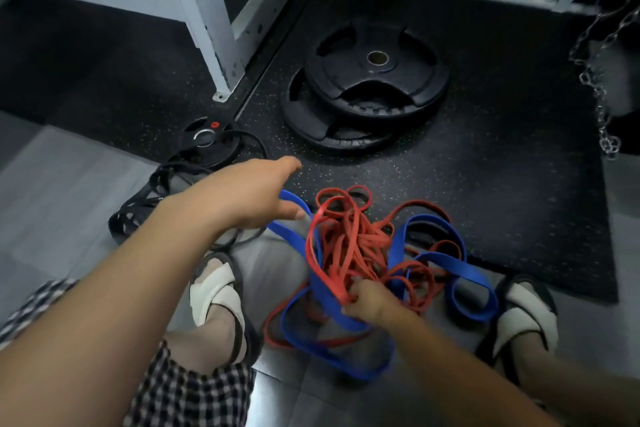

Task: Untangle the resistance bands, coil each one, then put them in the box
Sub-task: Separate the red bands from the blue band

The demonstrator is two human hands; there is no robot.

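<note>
A tangle of thin red bands [349, 239] and wide blue bands [446, 267] lies on the floor between my feet. My right hand [367, 298] grips the tangle from the near side, fingers curled into red and blue strands. My left hand [256, 194] reaches over the floor to the left of the pile, and a blue band's loop [294, 204] runs under its fingers; whether it holds that loop I cannot tell. A heap of black bands [145, 211] lies further left, partly behind my left forearm. No box is in view.
Two stacked black weight plates [367, 94] lie on the rubber mat beyond the pile. A small black plate [211, 142] sits near the black bands. A white rack leg [211, 31] stands at the back left, a metal chain [599, 87] hangs at the right. My sandalled feet [214, 288] flank the pile.
</note>
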